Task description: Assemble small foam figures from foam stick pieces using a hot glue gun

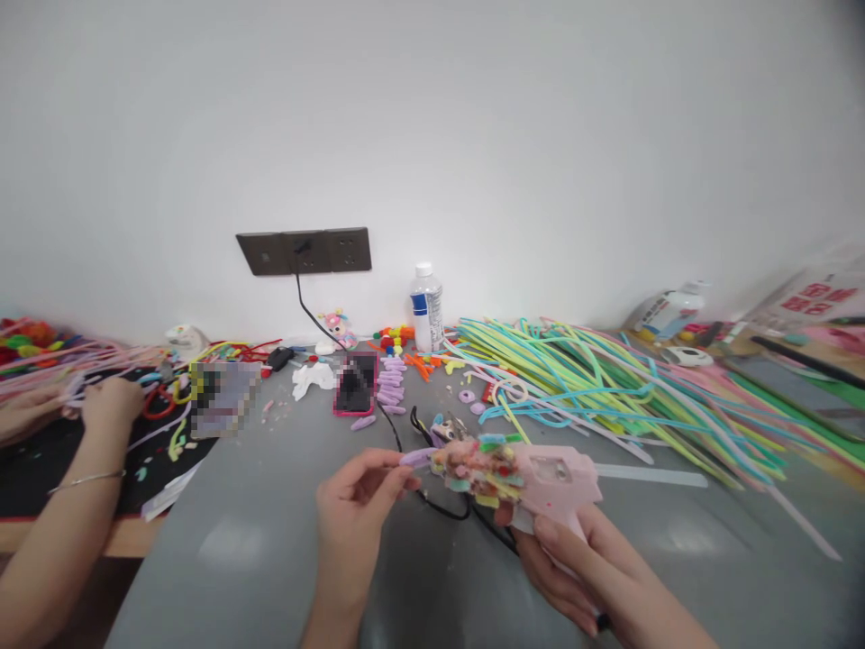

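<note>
My left hand [355, 509] pinches a short purple pipe-cleaner piece [417, 458] between thumb and fingers, just left of the glue gun's tip. My right hand [574, 563] is wrapped round the grip of a pink glue gun [541, 478]. Several small colourful bits cover the gun's front end [477, 469]. Its black cord [446, 509] loops under both hands and runs up to the wall socket [304, 251]. Both hands hover over the grey table [270, 541].
A big heap of long neon pipe cleaners [608, 383] lies at right. Purple pieces [390, 379], a pink phone [356, 383] and a water bottle [426, 308] stand behind. At left another person's hands [101, 406] work over a black mat [40, 469].
</note>
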The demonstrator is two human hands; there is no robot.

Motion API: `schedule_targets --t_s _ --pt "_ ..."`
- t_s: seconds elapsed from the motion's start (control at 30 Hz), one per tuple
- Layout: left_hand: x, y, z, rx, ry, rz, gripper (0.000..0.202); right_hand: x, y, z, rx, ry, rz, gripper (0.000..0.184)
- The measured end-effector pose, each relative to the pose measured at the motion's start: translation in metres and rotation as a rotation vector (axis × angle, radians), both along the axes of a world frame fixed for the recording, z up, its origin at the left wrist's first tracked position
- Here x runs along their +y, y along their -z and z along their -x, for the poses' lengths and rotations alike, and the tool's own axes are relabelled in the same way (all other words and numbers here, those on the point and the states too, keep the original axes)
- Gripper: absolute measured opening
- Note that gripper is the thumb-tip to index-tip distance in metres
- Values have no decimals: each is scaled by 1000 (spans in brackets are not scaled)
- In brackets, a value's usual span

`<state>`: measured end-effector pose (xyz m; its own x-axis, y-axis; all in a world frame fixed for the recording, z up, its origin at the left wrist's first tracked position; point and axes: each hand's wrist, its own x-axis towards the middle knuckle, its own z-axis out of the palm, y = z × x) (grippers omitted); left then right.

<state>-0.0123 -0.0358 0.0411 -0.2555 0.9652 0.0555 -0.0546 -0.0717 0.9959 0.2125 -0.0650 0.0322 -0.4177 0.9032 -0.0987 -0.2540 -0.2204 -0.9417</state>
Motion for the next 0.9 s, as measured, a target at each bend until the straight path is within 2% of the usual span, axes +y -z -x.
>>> schedule_targets --t_s 0.27,0.5,0.9 --pt "-2 -2 -1 10 0 -27 5 2 -3 6 -47 -47 8 49" --pt "-3 -3 1 53 -18 -66 2 -1 0 5 -86 -21 56 50" --pt "-5 -4 3 19 -67 -50 6 -1 -13 4 -164 2 28 55"
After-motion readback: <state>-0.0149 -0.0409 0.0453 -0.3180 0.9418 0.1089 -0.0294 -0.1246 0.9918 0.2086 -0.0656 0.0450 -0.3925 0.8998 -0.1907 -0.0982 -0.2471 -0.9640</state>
